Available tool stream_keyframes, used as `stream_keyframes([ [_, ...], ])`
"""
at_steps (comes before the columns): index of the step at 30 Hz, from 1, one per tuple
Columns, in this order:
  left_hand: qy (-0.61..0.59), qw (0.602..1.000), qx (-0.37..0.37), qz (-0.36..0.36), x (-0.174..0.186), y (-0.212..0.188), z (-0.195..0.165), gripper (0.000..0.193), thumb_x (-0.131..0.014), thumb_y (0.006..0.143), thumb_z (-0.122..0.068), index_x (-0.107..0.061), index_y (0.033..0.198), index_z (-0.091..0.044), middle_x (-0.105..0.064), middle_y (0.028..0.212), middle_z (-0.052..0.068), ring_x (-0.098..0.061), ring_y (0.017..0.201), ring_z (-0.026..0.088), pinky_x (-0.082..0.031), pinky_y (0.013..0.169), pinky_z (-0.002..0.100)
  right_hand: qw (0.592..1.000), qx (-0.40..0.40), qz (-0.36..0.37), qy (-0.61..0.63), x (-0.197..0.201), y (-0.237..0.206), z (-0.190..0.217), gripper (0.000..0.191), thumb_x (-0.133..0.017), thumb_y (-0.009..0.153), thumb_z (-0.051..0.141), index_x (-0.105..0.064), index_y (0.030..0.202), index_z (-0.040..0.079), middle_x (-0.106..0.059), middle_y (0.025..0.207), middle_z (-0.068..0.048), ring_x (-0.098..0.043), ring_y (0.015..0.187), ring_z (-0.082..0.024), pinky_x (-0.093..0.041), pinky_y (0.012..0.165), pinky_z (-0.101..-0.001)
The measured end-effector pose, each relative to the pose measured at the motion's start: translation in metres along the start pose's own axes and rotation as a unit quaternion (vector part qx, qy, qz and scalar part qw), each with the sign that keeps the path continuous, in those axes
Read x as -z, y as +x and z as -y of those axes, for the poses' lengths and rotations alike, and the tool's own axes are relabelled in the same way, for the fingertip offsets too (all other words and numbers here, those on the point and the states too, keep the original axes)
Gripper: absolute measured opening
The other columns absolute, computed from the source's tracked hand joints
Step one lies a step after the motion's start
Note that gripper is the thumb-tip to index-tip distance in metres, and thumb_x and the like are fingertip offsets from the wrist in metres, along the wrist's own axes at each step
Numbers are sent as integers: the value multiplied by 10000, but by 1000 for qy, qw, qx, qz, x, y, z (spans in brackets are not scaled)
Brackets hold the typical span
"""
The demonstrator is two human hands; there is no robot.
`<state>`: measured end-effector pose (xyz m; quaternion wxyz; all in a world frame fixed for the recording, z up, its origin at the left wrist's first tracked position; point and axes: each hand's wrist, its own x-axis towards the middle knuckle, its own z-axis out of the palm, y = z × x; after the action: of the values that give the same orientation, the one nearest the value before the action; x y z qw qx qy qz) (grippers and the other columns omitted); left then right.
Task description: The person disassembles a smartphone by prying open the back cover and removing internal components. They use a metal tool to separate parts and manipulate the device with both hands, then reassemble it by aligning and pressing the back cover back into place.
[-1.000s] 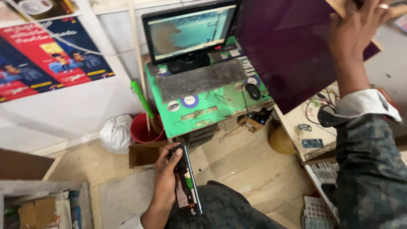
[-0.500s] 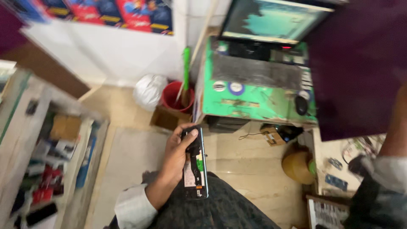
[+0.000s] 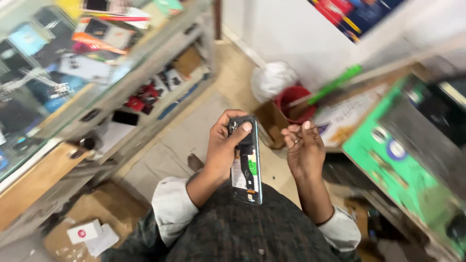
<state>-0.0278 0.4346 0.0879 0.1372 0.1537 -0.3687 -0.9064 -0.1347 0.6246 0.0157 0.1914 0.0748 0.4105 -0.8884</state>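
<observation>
Above the lap, left hand (image 3: 224,150) clamped on opened phone (image 3: 246,167), right hand (image 3: 303,150) beside it, fingers loosely curled, empty, red bucket (image 3: 291,99) beyond.

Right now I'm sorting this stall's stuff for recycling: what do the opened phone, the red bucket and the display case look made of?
The left hand holds the opened phone: dark glossy rim, likely plastic or metal; inner boards and a pale panel show. The red bucket: smooth, uniformly coloured, probably plastic. The display case: clear reflective panes, seemingly glass, in a pale, dull frame, material unclear.
</observation>
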Motion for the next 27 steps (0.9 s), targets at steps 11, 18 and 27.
stream_keyframes([
  [11, 54, 974, -164, -148, 111, -19, -106, 322, -768, 935, -102, -602, 1196, -13, -677, 830, 3, -570, 581, 26, -410, 478, 179, 914, 209, 333, -99, -224, -35, -80, 225, -480, 1186, 170, -314, 1317, 95, -643, 938, -238, -732, 724, -367, -660, 626, -433],
  [18, 71, 935, -289, -193, 157, -44, -147, 409, -750, 968, -136, -583, 1329, -41, -665, 1079, 34, -642, 931, 53, -545, 806, 217, 901, 160, 387, -116, -292, -43, -146, 221, -501, 1191, 165, -304, 1259, 91, -637, 925, -223, -714, 721, -321, -668, 662, -449],
  [27, 69, 919, -291, -255, 195, -55, -167, 326, -806, 906, -93, -635, 1173, -18, -721, 1023, 31, -676, 904, 61, -569, 787, 230, 872, 75, 452, -171, -327, -33, -186, 216, -544, 1146, 96, -354, 1246, 89, -674, 923, -203, -733, 838, -283, -604, 727, -344],
])
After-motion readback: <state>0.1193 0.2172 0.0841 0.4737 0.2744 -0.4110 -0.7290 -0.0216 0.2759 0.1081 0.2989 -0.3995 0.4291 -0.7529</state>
